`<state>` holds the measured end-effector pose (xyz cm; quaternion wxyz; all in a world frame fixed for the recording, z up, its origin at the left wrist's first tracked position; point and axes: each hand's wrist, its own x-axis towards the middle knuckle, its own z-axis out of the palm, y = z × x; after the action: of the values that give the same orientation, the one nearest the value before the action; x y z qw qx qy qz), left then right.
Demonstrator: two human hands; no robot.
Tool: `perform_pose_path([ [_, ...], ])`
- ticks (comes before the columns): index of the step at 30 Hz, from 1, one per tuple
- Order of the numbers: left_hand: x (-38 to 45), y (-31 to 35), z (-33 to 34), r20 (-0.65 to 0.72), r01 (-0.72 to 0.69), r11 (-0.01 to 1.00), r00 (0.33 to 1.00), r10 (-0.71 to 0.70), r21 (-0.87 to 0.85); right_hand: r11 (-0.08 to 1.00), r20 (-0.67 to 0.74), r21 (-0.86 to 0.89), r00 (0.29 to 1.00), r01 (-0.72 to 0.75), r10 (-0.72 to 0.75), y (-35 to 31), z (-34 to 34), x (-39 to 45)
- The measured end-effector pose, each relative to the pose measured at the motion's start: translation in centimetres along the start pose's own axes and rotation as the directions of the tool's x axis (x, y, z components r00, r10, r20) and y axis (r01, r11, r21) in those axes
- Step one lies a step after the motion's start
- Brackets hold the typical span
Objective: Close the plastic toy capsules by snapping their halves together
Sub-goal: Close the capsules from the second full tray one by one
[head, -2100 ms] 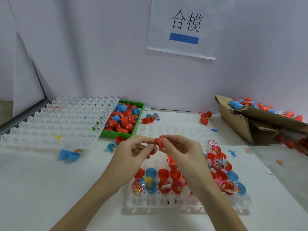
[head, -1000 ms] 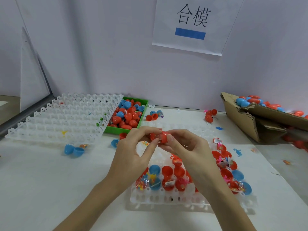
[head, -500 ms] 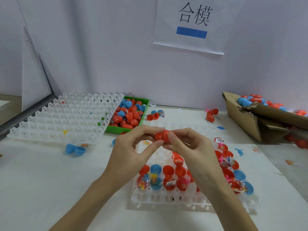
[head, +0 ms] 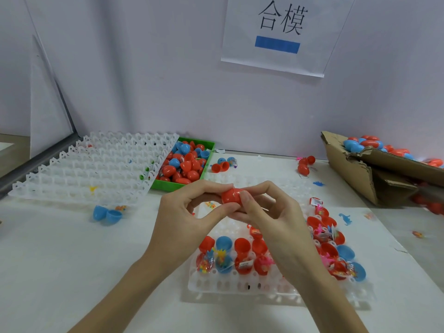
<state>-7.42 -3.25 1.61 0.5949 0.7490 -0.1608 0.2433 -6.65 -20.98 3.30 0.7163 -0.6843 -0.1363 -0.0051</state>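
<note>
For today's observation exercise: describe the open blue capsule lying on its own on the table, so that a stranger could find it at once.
Start at the big empty white grid tray at the table's left, beside the green bin. Just in front of that tray's near edge, on the bare table, lies the open blue capsule. Unlike the other blue capsules, it sits in no tray, bin or box, its two halves side by side.

Left hand (head: 189, 212), right hand (head: 269, 212) pinching together.

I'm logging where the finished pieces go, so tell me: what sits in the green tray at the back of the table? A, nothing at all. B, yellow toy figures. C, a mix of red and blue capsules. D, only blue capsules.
C: the green tray holds a pile of red and blue capsules, with more red than blue showing.
</note>
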Motion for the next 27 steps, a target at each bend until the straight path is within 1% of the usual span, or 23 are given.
perform_pose_path([
  [3,0.0,-0.1,0.0,0.020,0.009,0.999,1.000,-0.009,0.031,0.993,0.049,0.090,0.996,-0.078,0.073,0.2,-0.3,0.1],
  [7,0.0,-0.2,-0.1,0.014,0.000,0.991,1.000,-0.002,0.134,0.954,0.119,0.243,0.981,-0.177,0.152,0.3,-0.6,0.2],
  [10,0.1,-0.2,-0.2,0.037,-0.029,0.987,0.999,0.024,0.156,0.885,0.220,0.393,0.960,-0.249,0.172,0.0,-0.8,0.3],
  [13,0.2,-0.1,-0.2,0.083,-0.041,0.993,0.996,0.032,0.106,0.805,0.315,0.497,0.932,-0.322,0.179,-0.3,-1.0,0.4],
  [17,0.3,-0.1,-0.4,0.139,-0.058,0.996,0.989,0.048,0.065,0.738,0.408,0.549,0.896,-0.393,0.173,-0.2,-1.2,0.6],
  [19,0.3,0.1,-0.3,0.153,-0.100,0.994,0.984,0.091,0.052,0.716,0.456,0.557,0.875,-0.421,0.160,-0.2,-1.2,0.6],
  [21,0.2,0.3,-0.1,0.156,-0.146,0.988,0.978,0.137,0.053,0.699,0.470,0.570,0.869,-0.431,0.152,-0.1,-1.0,0.7],
  [24,0.0,0.7,0.0,0.125,-0.153,0.988,0.981,0.149,0.019,0.688,0.479,0.583,0.867,-0.432,0.139,0.3,-0.7,0.6],
  [27,-0.1,1.1,0.0,0.073,-0.143,0.990,0.987,0.143,-0.002,0.661,0.532,0.594,0.840,-0.459,0.106,0.5,-0.3,0.4],
])
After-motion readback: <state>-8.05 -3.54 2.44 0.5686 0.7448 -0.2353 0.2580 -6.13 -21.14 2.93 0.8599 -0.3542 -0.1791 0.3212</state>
